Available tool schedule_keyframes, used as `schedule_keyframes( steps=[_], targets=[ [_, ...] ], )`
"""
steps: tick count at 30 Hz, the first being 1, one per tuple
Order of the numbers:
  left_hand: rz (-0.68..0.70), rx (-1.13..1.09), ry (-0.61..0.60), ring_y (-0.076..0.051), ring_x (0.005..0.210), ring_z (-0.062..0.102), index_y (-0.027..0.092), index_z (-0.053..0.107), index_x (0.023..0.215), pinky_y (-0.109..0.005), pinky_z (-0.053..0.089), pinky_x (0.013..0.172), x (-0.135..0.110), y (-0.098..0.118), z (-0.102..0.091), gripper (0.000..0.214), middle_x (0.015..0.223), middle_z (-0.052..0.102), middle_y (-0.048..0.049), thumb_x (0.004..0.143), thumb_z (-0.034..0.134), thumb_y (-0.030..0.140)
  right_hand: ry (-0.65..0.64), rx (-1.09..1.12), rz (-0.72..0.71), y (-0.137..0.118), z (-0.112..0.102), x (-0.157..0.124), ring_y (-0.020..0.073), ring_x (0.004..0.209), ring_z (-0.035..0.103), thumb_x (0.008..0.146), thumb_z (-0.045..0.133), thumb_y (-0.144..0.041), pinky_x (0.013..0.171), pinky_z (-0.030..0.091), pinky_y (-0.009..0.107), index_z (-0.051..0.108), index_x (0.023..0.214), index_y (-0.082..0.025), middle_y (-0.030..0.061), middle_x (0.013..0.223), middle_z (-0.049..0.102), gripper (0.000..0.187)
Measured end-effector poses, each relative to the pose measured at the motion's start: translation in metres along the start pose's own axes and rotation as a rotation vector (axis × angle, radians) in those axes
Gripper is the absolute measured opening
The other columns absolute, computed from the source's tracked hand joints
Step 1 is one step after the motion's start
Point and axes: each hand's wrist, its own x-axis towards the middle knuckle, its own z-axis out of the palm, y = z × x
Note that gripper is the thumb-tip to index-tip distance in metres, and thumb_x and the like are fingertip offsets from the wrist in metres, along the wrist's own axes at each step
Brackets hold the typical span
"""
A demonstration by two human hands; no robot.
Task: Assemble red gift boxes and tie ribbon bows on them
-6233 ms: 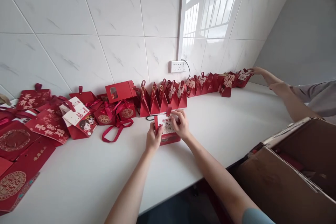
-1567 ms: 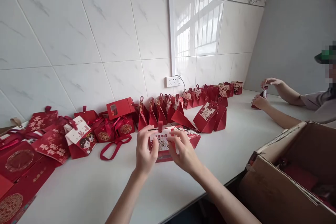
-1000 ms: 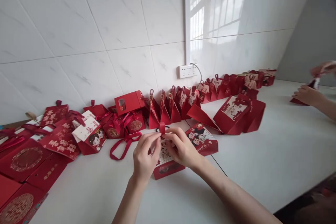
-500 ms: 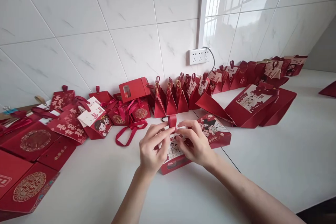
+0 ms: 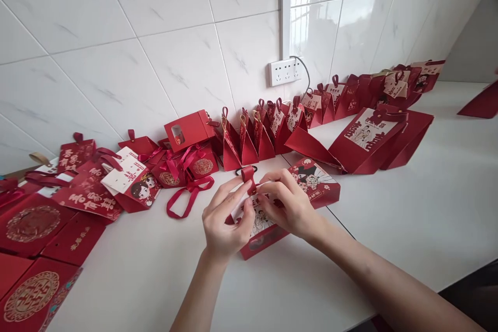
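A red strap (image 5: 249, 175), bent into a loop, stands up between my two hands. My left hand (image 5: 225, 223) is closed around its left side, with thumb and fingertips at the loop's base. From the right, my right hand (image 5: 290, 203) has its fingers curled, the fingertips pinched at the strap's lower end, where a small fastener shows. Below the hands lies a red gift box (image 5: 322, 194) with printed cartoon figures, a white panel and a clear window on its front side. My fingers hide part of its top.
Red gift boxes (image 5: 148, 187) with ribbons crowd the left side of the white table (image 5: 136, 275). Triangular red boxes (image 5: 249, 148) line the tiled wall. Larger boxes (image 5: 369, 140) stand at the right. A ribbon loop (image 5: 187, 205) and a black ring (image 5: 252, 168) lie near my hands.
The strap loop has tipped leftward, and its lower end with the fastener shows more. My left thumb has shifted lower. The whole view has turned slightly; the box stays on the table.
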Motion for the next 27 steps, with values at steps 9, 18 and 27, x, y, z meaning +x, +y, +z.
schedule_keyframes(
  steps=[9, 18, 27],
  targets=[
    [-0.041, -0.034, 0.012, -0.012, 0.083, 0.066, 0.022, 0.067, 0.103, -0.022, 0.055, 0.068, -0.0007, 0.0009, 0.0026, 0.031, 0.099, 0.069, -0.0013, 0.079, 0.058, 0.005, 0.0, 0.017, 0.036, -0.0014, -0.0003, 0.0001, 0.0142, 0.074, 0.055, 0.087, 0.05, -0.01, 0.057, 0.05, 0.027, 0.05, 0.091, -0.021, 0.0043, 0.084, 0.051, 0.011],
    [-0.097, -0.046, -0.002, -0.013, 0.087, 0.067, 0.022, 0.068, 0.103, -0.024, 0.058, 0.071, -0.0005, 0.0061, 0.0033, 0.027, 0.103, 0.07, -0.0018, 0.081, 0.058, 0.008, 0.033, 0.073, 0.118, -0.0033, 0.0011, -0.0005, 0.013, 0.068, 0.052, 0.088, 0.051, -0.013, 0.055, 0.046, 0.025, 0.055, 0.099, -0.022, 0.0006, 0.075, 0.047, 0.014],
    [-0.126, -0.06, 0.016, -0.012, 0.08, 0.067, 0.022, 0.069, 0.097, -0.022, 0.057, 0.066, 0.0005, 0.0084, 0.0035, 0.022, 0.094, 0.07, -0.0004, 0.08, 0.059, 0.01, -0.005, 0.158, 0.163, -0.006, -0.004, 0.0027, 0.0138, 0.068, 0.052, 0.086, 0.05, -0.013, 0.058, 0.046, 0.028, 0.055, 0.093, -0.021, 0.0021, 0.078, 0.053, 0.012]
  ],
)
